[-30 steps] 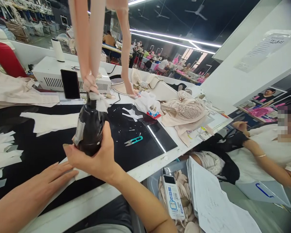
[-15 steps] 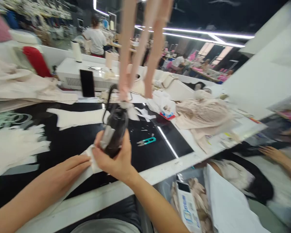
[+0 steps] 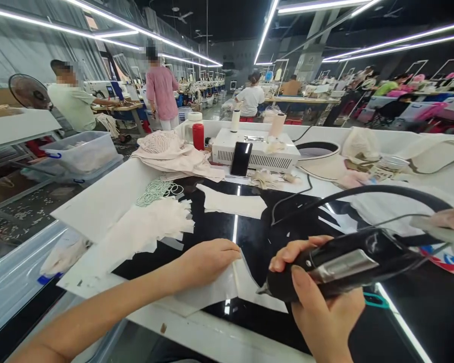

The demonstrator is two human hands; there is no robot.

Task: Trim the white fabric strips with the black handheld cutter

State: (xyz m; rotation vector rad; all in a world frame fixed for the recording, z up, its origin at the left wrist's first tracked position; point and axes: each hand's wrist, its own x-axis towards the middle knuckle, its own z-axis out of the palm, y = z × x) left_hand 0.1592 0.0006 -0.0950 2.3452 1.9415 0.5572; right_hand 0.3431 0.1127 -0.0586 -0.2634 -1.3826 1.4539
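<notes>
My right hand (image 3: 318, 302) is wrapped around a black corded hand tool (image 3: 366, 262), which lies tilted sideways with its small metal tip pointing left. The tip is just above or touching a white fabric piece (image 3: 249, 287); I cannot tell which. A thick black cable leaves the tool's rear end, where pale strips are wrapped. To the left, my left hand (image 3: 208, 262) is closed, its fingers pinching the edge of the white fabric with a translucent layer under the palm. Partly hidden behind the tool are teal thread snips (image 3: 376, 300).
Another white fabric piece (image 3: 232, 202) lies on the black board (image 3: 265, 237). At left sit a pile of white cut pieces (image 3: 151, 227) and green cord (image 3: 159, 191). Behind stand a phone (image 3: 241, 159), a vented white box (image 3: 219, 146) and a red bottle (image 3: 198, 137). Several people work beyond.
My view has swung left. The black tool has gone from upright to tilted sideways, and my right hand has moved away from my left hand, which stays at the white fabric.
</notes>
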